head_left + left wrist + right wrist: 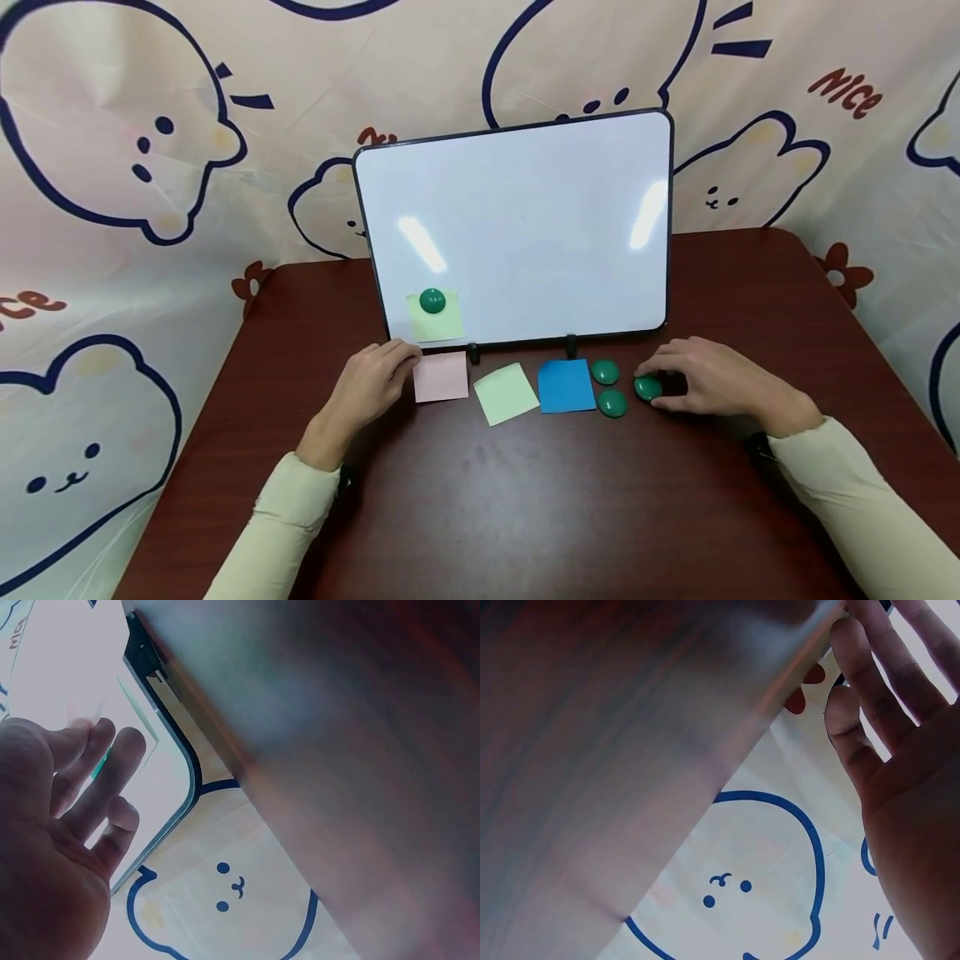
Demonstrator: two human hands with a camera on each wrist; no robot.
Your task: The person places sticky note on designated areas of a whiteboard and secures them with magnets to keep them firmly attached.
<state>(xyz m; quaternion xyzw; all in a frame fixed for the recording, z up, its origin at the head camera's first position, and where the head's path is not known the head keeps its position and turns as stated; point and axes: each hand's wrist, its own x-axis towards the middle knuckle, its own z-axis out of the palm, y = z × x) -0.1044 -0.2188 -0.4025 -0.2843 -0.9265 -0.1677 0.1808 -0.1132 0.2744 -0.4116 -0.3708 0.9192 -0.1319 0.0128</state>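
Brown table (525, 500): dark wood, both cream-sleeved arms resting on it.
Left hand (371, 387): fingers loosely curled, tips touching the left edge of a pink note (441, 377).
Right hand (708, 379): fingers curled over a green magnet (648, 387), pinching it on the table.
Other magnets (609, 387): two more, just left of the held one.
Notes: pale green note (506, 393) and blue note (566, 386) between pink note and magnets.
Whiteboard (525, 225): upright behind them; a fourth magnet (432, 301) pins a yellow-green note (438, 321) at its lower left.
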